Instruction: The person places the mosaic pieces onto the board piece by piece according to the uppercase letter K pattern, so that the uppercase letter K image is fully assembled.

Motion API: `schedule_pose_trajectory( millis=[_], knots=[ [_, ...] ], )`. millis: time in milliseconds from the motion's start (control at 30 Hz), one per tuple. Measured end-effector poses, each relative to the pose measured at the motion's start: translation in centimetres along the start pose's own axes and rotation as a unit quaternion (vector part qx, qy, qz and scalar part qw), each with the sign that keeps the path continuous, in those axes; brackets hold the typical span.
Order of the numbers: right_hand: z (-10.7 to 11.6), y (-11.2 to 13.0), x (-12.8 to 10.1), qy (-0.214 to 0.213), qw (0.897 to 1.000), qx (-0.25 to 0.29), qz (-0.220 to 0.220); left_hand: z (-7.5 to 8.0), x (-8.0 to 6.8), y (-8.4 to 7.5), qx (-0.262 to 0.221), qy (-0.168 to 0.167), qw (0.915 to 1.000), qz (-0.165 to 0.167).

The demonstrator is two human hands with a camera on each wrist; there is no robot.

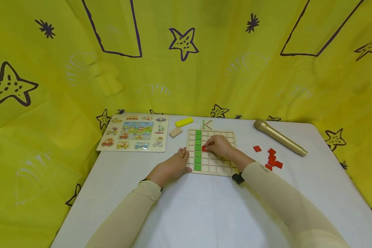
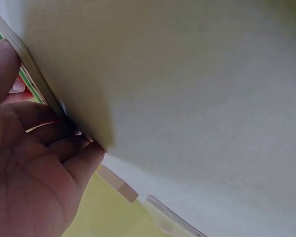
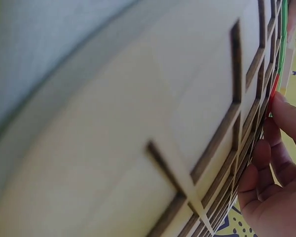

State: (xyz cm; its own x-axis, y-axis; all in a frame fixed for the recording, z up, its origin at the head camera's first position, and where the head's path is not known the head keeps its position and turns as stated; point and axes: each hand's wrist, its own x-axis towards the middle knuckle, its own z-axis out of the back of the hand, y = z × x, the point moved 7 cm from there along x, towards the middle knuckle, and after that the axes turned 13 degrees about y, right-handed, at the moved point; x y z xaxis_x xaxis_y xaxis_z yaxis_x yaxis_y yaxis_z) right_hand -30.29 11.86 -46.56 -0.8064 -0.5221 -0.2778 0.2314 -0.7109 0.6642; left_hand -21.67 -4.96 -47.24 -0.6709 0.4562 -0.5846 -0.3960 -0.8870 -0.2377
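A wooden grid board (image 1: 213,168) lies on the white table, with a column of green square tiles (image 1: 198,160) set in its cells near the left side. My right hand (image 1: 221,146) reaches over the board and pinches a red square tile (image 1: 204,149) beside that green column. In the right wrist view, thumb and fingertips hold the red tile's edge low over the grid. My left hand (image 1: 172,166) rests at the board's left edge, its fingers extended along the side and the thumb by the near corner.
Loose red tiles (image 1: 271,159) lie right of the board, near a gold microphone (image 1: 280,137). A small pattern card (image 1: 207,124), a yellow block (image 1: 184,122) and a plain wooden block (image 1: 176,132) sit behind and left. A picture puzzle (image 1: 136,131) lies far left. Yellow curtain (image 1: 186,79) hangs behind.
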Motion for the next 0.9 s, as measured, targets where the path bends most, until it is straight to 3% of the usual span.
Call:
schedule_pose_trajectory(
  millis=[333,900],
  knots=[
    [0.2,-0.4,-1.1,0.004,1.0,0.005,-0.004,-0.2,0.2,-0.2,0.002,0.003,1.0,-0.001],
    [4.5,-4.6,-5.5,-0.068,0.997,-0.015,-0.03,0.0,0.0,-0.1,0.006,0.002,1.0,-0.002]
  ],
)
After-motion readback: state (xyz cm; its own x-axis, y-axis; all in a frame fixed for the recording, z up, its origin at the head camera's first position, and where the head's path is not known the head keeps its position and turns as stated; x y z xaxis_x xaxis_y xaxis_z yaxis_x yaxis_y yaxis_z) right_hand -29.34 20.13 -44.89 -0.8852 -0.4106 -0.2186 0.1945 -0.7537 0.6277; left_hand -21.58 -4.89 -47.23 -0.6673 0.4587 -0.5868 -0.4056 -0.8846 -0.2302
